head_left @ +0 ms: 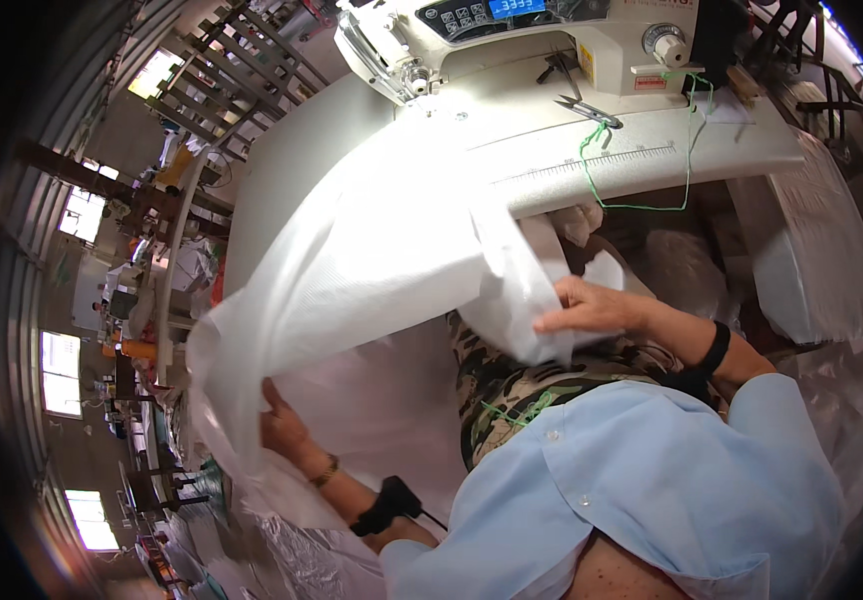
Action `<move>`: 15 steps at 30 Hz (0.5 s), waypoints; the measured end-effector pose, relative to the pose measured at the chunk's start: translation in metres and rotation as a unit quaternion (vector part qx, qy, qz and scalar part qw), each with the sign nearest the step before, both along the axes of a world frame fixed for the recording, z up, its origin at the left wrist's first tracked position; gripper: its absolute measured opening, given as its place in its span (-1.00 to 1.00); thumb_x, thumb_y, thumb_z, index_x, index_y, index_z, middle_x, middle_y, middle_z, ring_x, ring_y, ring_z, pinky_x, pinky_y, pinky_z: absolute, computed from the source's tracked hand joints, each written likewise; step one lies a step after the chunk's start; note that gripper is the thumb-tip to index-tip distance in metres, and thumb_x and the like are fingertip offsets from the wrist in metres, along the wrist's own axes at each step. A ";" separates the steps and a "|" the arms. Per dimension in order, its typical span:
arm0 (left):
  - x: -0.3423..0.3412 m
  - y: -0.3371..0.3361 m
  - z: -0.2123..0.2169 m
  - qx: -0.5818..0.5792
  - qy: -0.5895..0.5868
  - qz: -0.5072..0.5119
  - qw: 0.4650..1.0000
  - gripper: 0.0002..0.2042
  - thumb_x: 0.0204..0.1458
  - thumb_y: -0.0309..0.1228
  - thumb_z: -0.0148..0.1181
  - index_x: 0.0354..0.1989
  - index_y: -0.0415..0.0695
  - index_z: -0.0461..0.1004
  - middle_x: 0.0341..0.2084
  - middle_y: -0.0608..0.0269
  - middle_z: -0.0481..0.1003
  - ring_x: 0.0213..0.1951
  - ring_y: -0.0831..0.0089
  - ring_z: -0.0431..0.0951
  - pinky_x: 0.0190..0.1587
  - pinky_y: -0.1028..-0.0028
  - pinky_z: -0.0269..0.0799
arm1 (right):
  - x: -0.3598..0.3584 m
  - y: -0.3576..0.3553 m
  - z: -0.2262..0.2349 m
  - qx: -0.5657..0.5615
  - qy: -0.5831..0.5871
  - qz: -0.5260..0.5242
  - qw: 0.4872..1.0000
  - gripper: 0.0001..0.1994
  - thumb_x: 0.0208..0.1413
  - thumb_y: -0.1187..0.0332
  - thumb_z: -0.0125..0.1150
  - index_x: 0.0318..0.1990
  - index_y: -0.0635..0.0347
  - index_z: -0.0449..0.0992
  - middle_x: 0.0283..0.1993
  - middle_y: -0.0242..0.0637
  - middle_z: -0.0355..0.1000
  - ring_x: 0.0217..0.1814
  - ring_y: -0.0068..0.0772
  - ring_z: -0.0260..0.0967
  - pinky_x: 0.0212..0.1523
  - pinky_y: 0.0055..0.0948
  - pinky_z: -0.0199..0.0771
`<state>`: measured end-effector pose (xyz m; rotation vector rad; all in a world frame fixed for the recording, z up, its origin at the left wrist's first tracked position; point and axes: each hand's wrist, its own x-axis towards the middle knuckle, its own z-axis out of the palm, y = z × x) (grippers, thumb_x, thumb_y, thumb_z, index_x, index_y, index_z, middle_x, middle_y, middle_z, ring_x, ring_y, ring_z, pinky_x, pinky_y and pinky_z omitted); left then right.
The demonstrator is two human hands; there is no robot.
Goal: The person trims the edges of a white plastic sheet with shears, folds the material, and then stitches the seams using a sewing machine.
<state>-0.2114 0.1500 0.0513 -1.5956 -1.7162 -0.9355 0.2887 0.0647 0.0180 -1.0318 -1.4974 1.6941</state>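
A large white woven plastic sheet (382, 265) drapes from the sewing machine's bed down over the table's front edge. Its upper part is washed out by the lamp near the needle (430, 98). My right hand (597, 308) pinches a folded strip of this sheet above my lap, thumb and fingers closed. At the lower left, my left hand (287, 430) is at the sheet's hanging side edge. Its thumb shows and the other fingers are partly hidden by the sheet, which seems gripped there. The white sewing machine (552, 40) stands at the far side with its display lit.
Thread snips (589, 110) lie on the machine bed beside a loose green thread (690, 165). A ruler scale (612, 157) runs along the table's front edge. A stack of white sheets (817, 245) stands at the right. Benches and piled materials (152, 260) fill the left background.
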 end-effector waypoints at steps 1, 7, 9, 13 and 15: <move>0.001 0.002 0.017 0.003 0.053 -0.006 0.999 -0.51 0.16 -0.11 0.17 0.03 -0.35 0.44 -0.06 -0.14 0.51 -0.04 -0.08 0.51 0.03 0.12 0.40 | -0.004 -0.010 0.007 -0.023 0.146 0.037 0.988 -0.67 0.10 0.18 0.24 -0.15 0.30 0.56 -0.22 -0.39 0.53 -0.16 -0.57 0.41 -0.10 -0.54 0.37; 0.020 0.026 -0.002 -0.463 0.108 0.113 0.873 -0.50 0.14 0.03 0.07 -0.05 -0.21 0.52 -0.14 -0.15 0.54 -0.08 -0.05 0.54 -0.04 0.10 0.40 | 0.034 -0.022 -0.019 -0.133 0.099 -0.050 0.985 -0.48 0.18 0.07 0.22 0.12 0.33 0.40 0.02 -0.31 0.43 0.04 -0.58 0.32 0.06 -0.55 0.30; 0.040 0.019 -0.017 -0.450 0.093 0.061 0.886 -0.55 0.14 -0.02 0.08 -0.09 -0.21 0.52 -0.17 -0.13 0.54 -0.10 -0.04 0.55 -0.05 0.12 0.42 | 0.041 -0.030 -0.040 -0.122 -0.006 -0.097 0.988 -0.45 0.23 0.14 0.17 0.24 0.34 0.29 0.10 -0.27 0.40 0.09 -0.56 0.31 0.14 -0.50 0.29; 0.131 -0.020 -0.004 -0.463 -0.037 -0.115 0.878 -0.68 0.17 -0.22 0.10 -0.11 -0.24 0.51 -0.21 -0.10 0.55 -0.13 0.06 0.56 -0.08 0.21 0.46 | 0.042 -0.048 -0.053 -0.127 0.135 -0.140 0.973 -0.44 0.27 0.25 0.11 0.33 0.32 0.15 0.15 -0.25 0.36 0.15 -0.56 0.29 0.20 -0.49 0.26; 0.190 -0.049 0.008 -0.390 -0.193 -0.360 0.826 -0.75 0.15 -0.35 0.13 -0.06 -0.19 0.51 -0.11 -0.02 0.54 -0.06 0.12 0.55 -0.07 0.30 0.48 | 0.037 -0.055 -0.041 -0.170 0.231 -0.130 0.949 -0.39 0.25 0.35 0.11 0.39 0.28 0.03 0.22 -0.21 0.29 0.23 -0.49 0.26 0.25 -0.47 0.22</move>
